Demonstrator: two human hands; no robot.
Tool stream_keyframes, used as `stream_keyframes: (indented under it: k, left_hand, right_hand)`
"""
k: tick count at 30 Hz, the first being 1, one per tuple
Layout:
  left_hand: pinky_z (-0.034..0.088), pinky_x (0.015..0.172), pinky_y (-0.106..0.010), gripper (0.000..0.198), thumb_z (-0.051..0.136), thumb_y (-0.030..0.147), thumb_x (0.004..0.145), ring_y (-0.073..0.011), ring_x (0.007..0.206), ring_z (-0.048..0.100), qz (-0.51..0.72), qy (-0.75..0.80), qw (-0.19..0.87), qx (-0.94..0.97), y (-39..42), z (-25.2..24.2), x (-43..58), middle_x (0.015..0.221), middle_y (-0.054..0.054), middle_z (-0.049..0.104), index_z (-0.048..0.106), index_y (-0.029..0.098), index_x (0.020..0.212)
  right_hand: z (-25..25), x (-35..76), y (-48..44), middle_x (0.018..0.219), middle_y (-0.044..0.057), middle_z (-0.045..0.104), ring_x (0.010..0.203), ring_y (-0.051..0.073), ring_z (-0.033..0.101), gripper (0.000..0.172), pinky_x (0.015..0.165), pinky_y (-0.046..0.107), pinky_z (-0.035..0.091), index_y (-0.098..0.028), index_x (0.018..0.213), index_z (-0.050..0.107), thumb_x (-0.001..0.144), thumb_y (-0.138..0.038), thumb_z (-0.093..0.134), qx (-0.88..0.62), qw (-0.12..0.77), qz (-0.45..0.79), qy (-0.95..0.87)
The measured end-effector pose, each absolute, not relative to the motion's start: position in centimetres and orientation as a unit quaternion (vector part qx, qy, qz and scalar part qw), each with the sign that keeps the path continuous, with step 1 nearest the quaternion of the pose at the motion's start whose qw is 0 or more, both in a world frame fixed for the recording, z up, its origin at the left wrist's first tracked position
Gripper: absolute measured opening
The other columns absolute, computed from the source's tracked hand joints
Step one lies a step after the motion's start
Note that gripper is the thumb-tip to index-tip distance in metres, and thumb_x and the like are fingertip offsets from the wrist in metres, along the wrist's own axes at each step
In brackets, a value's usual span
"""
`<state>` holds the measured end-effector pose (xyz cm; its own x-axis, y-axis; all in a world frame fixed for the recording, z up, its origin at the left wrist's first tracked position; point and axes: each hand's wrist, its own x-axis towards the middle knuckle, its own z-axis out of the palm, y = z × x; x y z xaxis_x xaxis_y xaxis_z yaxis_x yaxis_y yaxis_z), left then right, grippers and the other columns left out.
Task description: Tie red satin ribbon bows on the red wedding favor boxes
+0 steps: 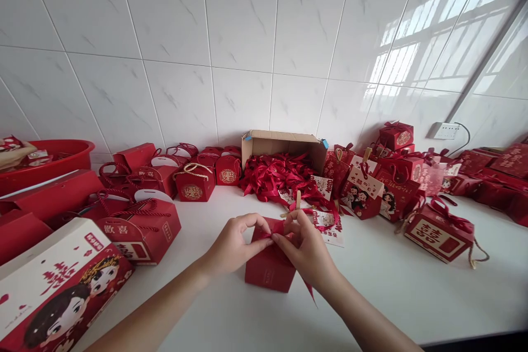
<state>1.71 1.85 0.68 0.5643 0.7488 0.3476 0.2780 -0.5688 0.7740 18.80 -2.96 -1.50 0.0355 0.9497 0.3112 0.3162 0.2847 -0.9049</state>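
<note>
A small red gift box [270, 270] stands on the white table in front of me, with gold-toned print on its near face. Over its top, a red ribbon [278, 227] is pinched between my fingers, and one loose tail hangs down the box's right side. My left hand [243, 239] grips the ribbon from the left, thumb and forefinger together. From the right, my right hand [302, 242] pinches it too, its thumb almost touching the left one. The hands partly hide the ribbon's middle, so I cannot tell whether it is knotted.
Behind the box, a cardboard carton [284, 137] lies on its side, spilling red ribbons [276, 176]. Red gift boxes crowd the left, including a large printed box [61, 280]. Bow-tied boxes [439, 228] stand on the right. A red basin [74, 151] sits far left; tiled wall behind.
</note>
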Motion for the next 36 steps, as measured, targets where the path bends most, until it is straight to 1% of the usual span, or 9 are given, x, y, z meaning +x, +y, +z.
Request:
stream_keyframes:
  k: [5,9,12,15,19,24,27,31,36]
  left_hand:
    - [0.047,0.080,-0.028,0.005,0.061,0.024,0.083,-0.0173,0.083,0.060,0.336,0.311,0.342,0.821,1.7,0.9,1.7,0.084,-0.001,0.066,0.060,0.019,0.081]
    - [0.046,0.081,-0.028,0.001,0.058,0.020,0.083,-0.0173,0.086,0.060,0.331,0.306,0.345,0.823,1.6,1.2,1.9,0.087,0.000,0.066,0.059,0.019,0.084]
    - [0.047,0.079,-0.027,0.002,0.057,0.020,0.083,-0.0172,0.085,0.060,0.329,0.307,0.345,0.824,1.5,1.6,2.0,0.086,-0.001,0.065,0.058,0.019,0.083]
    - [0.047,0.077,-0.026,0.004,0.055,0.022,0.084,-0.0169,0.083,0.059,0.338,0.307,0.332,0.825,1.5,1.7,2.0,0.084,-0.001,0.064,0.057,0.019,0.082]
    - [0.047,0.077,-0.026,0.003,0.053,0.019,0.083,-0.0167,0.083,0.059,0.360,0.308,0.314,0.823,1.6,1.6,2.1,0.083,-0.001,0.063,0.056,0.019,0.082]
    - [0.046,0.079,-0.027,0.005,0.052,0.017,0.083,-0.0169,0.082,0.058,0.379,0.312,0.289,0.822,1.8,0.9,2.3,0.082,-0.001,0.062,0.055,0.020,0.081]
    - [0.045,0.076,-0.027,0.008,0.049,0.014,0.083,-0.0158,0.077,0.056,0.393,0.318,0.263,0.822,1.9,0.3,2.6,0.079,0.000,0.060,0.053,0.020,0.080]
    - [0.045,0.075,-0.026,0.010,0.047,0.012,0.083,-0.0151,0.075,0.056,0.403,0.317,0.253,0.820,2.1,-0.4,3.1,0.080,0.000,0.060,0.053,0.020,0.080]
    - [0.049,0.079,-0.029,0.007,0.056,0.023,0.084,-0.0165,0.081,0.061,0.436,0.348,0.293,0.776,2.4,-0.4,3.1,0.085,-0.001,0.064,0.055,0.020,0.090]
  right_hand:
    - [-1.6,18.9,-3.0,0.066,-0.007,0.051,0.045,0.007,0.035,0.023,0.044,0.020,0.026,-0.023,0.088,0.042,0.077,-0.029,0.061,-0.540,0.506,0.254,-0.623]
    - [-1.4,19.2,-3.0,0.077,-0.002,0.060,0.049,0.008,0.042,0.016,0.047,0.021,0.031,-0.021,0.088,0.050,0.078,-0.027,0.061,-0.534,0.503,0.229,-0.640]
    - [-1.0,19.3,-2.9,0.077,0.000,0.061,0.054,0.010,0.047,0.008,0.051,0.023,0.037,-0.020,0.083,0.061,0.079,-0.027,0.062,-0.534,0.485,0.208,-0.661]
    - [-0.5,19.4,-2.9,0.079,0.003,0.061,0.063,0.013,0.053,0.012,0.057,0.026,0.042,-0.021,0.080,0.069,0.082,-0.029,0.060,-0.529,0.467,0.192,-0.682]
    - [-0.3,19.3,-3.0,0.092,0.007,0.061,0.079,0.019,0.057,0.017,0.070,0.032,0.047,-0.022,0.086,0.073,0.083,-0.034,0.061,-0.520,0.453,0.198,-0.697]
    - [-0.9,19.2,-2.9,0.106,0.009,0.059,0.100,0.025,0.055,0.012,0.088,0.041,0.045,-0.022,0.081,0.073,0.080,-0.030,0.065,-0.534,0.460,0.191,-0.683]
    - [-1.0,19.2,-2.7,0.118,0.011,0.057,0.114,0.027,0.050,0.015,0.097,0.046,0.039,-0.021,0.077,0.071,0.082,-0.030,0.061,-0.538,0.463,0.216,-0.671]
    - [-0.9,19.3,-2.4,0.132,0.011,0.051,0.128,0.028,0.042,0.024,0.102,0.045,0.036,-0.018,0.074,0.069,0.085,-0.036,0.058,-0.490,0.461,0.325,-0.664]
    - [-1.1,19.2,-2.3,0.125,0.013,0.058,0.134,0.030,0.035,0.038,0.098,0.042,0.040,-0.018,0.062,0.067,0.079,-0.051,0.064,-0.451,0.526,0.428,-0.580]
